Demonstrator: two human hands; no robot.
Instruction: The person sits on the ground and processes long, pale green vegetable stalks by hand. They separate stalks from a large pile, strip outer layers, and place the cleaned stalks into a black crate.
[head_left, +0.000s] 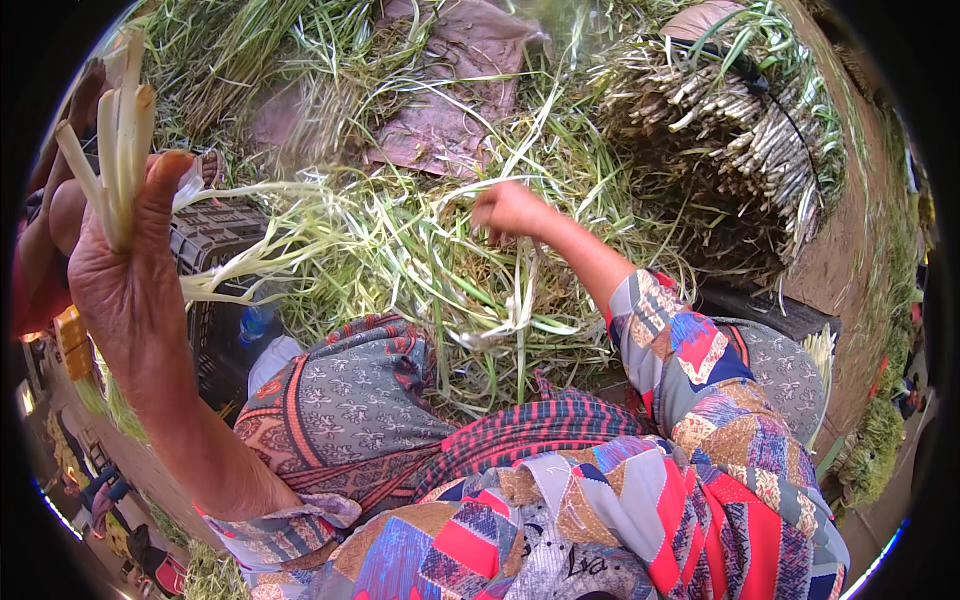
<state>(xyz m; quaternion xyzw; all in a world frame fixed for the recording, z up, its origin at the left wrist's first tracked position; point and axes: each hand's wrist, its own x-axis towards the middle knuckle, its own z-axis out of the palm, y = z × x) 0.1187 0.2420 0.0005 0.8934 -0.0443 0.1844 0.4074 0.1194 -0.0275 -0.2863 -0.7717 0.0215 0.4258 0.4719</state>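
Note:
My left hand (124, 202) is raised at the left, closed around several thick, pale green-white stalks (120, 142) whose cut ends point up. Pale leaf strands (232, 277) trail rightward from behind this hand, over the heap. Out over a heap of loose green and whitish leaves (450, 262) is my right hand (514, 210), knuckles up and fingers curled down. A pale leaf strip (457, 193) passes right by its knuckles. The fingertips are partly hidden, so whether they hold a leaf cannot be told.
A large bundle of white-ended stalks (750, 142), bound with a black band, lies at the upper right. A dark plastic crate (214, 236) stands at the left, near a bluish plastic bottle (256, 324). Pinkish sheeting (465, 82) shows among leaves. Another person's leg (67, 210) is at far left.

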